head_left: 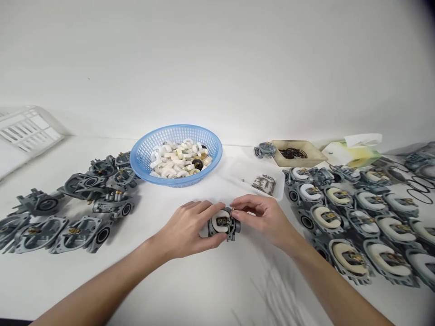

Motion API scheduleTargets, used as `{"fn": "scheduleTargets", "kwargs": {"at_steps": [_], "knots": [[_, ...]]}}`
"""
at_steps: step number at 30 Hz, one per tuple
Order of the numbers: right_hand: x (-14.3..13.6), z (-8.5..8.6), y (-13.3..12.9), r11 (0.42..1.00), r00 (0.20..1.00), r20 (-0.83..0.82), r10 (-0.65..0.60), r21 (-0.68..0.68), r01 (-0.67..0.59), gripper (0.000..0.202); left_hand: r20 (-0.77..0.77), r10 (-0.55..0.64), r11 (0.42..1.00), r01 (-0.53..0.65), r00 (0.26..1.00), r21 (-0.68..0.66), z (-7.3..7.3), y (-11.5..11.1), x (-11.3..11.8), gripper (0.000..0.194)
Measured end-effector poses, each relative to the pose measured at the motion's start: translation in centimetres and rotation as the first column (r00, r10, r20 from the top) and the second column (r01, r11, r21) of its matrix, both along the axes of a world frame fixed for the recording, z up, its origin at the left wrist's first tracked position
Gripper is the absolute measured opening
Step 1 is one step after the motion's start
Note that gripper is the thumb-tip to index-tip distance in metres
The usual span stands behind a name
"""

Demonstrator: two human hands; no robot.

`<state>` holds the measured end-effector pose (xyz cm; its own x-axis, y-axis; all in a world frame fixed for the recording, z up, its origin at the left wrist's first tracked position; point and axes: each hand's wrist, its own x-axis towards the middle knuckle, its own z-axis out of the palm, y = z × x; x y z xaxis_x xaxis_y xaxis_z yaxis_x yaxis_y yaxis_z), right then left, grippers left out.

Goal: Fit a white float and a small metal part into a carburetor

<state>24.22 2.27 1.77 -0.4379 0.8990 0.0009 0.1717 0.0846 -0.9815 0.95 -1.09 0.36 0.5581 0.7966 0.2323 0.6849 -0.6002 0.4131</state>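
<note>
Both hands meet at the middle of the white table (217,280), closed around one grey carburetor body (224,223) that rests on the surface just in front of the blue basket (146,156). The left hand (188,228) cups its left side, fingers curled over the top and thumb underneath, hiding that flank of the casting. The right hand (263,217) pinches something thin at the body's upper right corner between thumb and forefinger; it is too small to identify, perhaps a pin. A white float (220,217) sits in the body's open face. The basket holds more white floats, heaped so that a count is impossible. Left of the hands lie bare carburetor bodies (68,203), the outermost cut off by the picture's edge. To the right, rows of bodies already fitted with floats (360,217) run out of view. A clear tray (277,190) of small metal parts stands behind the right hand, its contents blurred.
</note>
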Motion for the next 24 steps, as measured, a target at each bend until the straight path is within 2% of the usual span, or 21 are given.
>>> {"fn": "scheduleTargets", "kwargs": {"at_steps": [3,8,16,24], "knots": [[-0.1,0.1,0.0,0.999,1.000,-0.027,0.002,-0.035,-0.003,0.015,0.027,0.009,1.000,-0.009,1.000,-0.026,0.0,-0.1,0.1,0.052],[-0.2,0.2,-0.2,1.000,1.000,-0.008,0.017,-0.016,-0.017,0.013,0.126,0.013,0.997,-0.003,0.992,-0.075,0.1,-0.2,0.2,0.049],[-0.5,-0.1,-0.2,0.997,0.999,-0.039,-0.032,-0.065,0.030,0.016,0.277,0.036,0.998,-0.022,0.960,-0.056,-0.3,-0.3,0.3,0.043],[-0.6,-0.6,0.1,0.990,0.994,-0.087,-0.062,-0.130,0.051,0.021,0.395,0.120,0.971,-0.024,0.911,-0.240,0.0,-0.6,1.0,0.037]]}}
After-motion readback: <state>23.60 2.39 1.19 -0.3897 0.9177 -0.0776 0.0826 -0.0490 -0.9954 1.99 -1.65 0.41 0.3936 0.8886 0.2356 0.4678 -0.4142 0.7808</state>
